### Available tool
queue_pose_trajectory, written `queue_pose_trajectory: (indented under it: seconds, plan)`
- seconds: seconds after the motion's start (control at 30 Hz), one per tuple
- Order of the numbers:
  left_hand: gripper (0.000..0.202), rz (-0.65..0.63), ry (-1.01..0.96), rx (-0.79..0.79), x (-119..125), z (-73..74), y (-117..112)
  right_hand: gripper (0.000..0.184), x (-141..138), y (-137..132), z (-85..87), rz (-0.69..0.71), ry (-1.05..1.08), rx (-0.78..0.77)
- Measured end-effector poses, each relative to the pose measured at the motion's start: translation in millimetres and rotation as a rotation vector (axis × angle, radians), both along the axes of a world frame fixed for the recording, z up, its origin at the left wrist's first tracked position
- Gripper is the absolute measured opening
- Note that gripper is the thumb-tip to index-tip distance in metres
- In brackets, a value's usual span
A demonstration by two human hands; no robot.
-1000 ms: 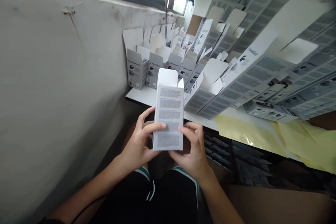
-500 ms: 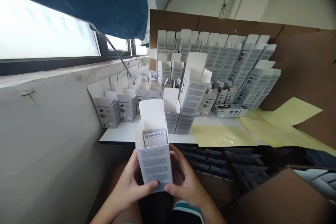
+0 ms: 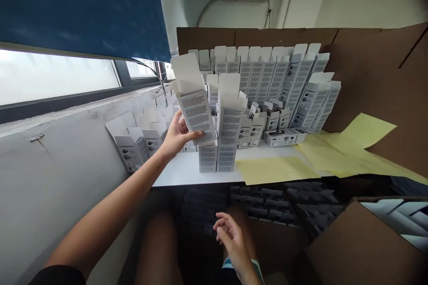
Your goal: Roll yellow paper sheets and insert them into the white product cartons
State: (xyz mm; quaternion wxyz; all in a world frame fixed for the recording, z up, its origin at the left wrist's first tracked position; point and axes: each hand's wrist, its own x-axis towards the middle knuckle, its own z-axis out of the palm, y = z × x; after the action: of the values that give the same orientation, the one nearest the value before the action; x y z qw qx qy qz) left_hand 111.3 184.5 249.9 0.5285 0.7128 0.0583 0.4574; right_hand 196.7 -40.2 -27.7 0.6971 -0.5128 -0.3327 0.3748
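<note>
Left hand [image 3: 177, 136] pinches an open-flapped white carton [image 3: 197, 116] above the worktop [image 3: 187, 173] at 12 o'clock; right hand [image 3: 230, 236] hangs loosely spread, empty, at 6 o'clock.

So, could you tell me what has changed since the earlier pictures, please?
The white carton has moved from both hands up into the left hand alone, raised and tilted above the table. The right hand has let go and dropped low, open and empty. The rows of cartons and the yellow sheets stayed as they were.
</note>
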Motion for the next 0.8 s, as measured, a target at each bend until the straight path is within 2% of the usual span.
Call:
queue_pose_trajectory:
  seconds: [0.17,0.27,0.47,0.57,0.67,0.8]
  plan:
    - [0.079,-0.023,0.073,0.024,10.1,-2.4,14.7,0.045,4.4,-16.3,-24.6,0.074,0.07,-0.119]
    - [0.081,-0.013,0.11,0.024,12.5,-9.0,21.9,0.043,14.0,-23.2,-34.5,0.055,0.099,-0.128]
    - [0.08,0.03,0.086,0.023,16.0,-21.1,32.0,0.047,23.1,-29.9,-37.8,-0.002,0.113,-0.129]
    - [0.082,0.011,0.084,0.02,15.1,-20.6,35.1,0.046,21.0,-27.0,-34.5,0.03,0.105,-0.125]
    - [0.083,-0.024,0.109,0.036,12.5,-18.5,36.8,0.04,17.6,-17.8,-23.8,0.071,0.067,-0.095]
    - [0.087,-0.033,0.151,0.074,9.7,-19.9,37.1,0.032,16.3,2.3,11.7,0.136,-0.09,-0.015]
